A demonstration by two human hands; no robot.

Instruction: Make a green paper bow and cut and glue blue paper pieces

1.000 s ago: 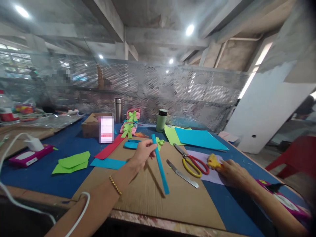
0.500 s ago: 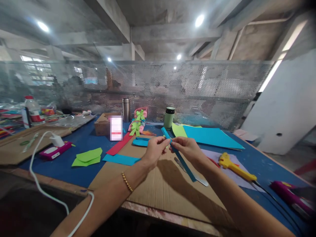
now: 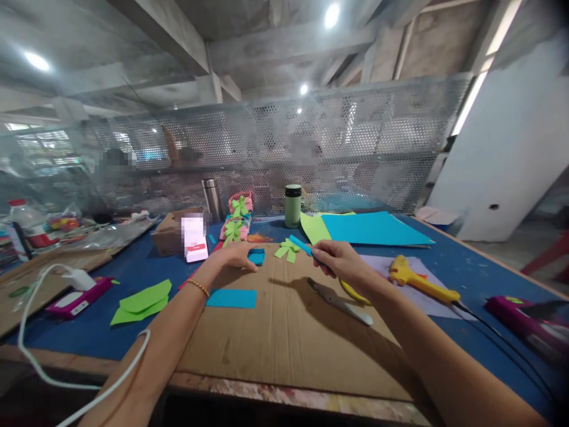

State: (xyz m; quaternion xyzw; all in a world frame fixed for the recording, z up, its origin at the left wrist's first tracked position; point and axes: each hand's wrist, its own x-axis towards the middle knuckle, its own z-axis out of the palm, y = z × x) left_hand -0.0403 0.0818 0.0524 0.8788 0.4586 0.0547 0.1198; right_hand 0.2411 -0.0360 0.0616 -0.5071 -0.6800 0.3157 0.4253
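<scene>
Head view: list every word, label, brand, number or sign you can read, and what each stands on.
None can be read with certainty.
Phone screen: partly pixelated, unreadable.
Bottle label: too blurred.
Purple box at picture left: markings too small.
Purple box at picture right: markings too blurred.
Blue strip in the right hand: no text visible.

right hand [image 3: 335,258] pinching blue strip [image 3: 300,244], left hand [image 3: 231,255] by folded blue paper [image 3: 258,257], cardboard [image 3: 249,350] beneath
</scene>
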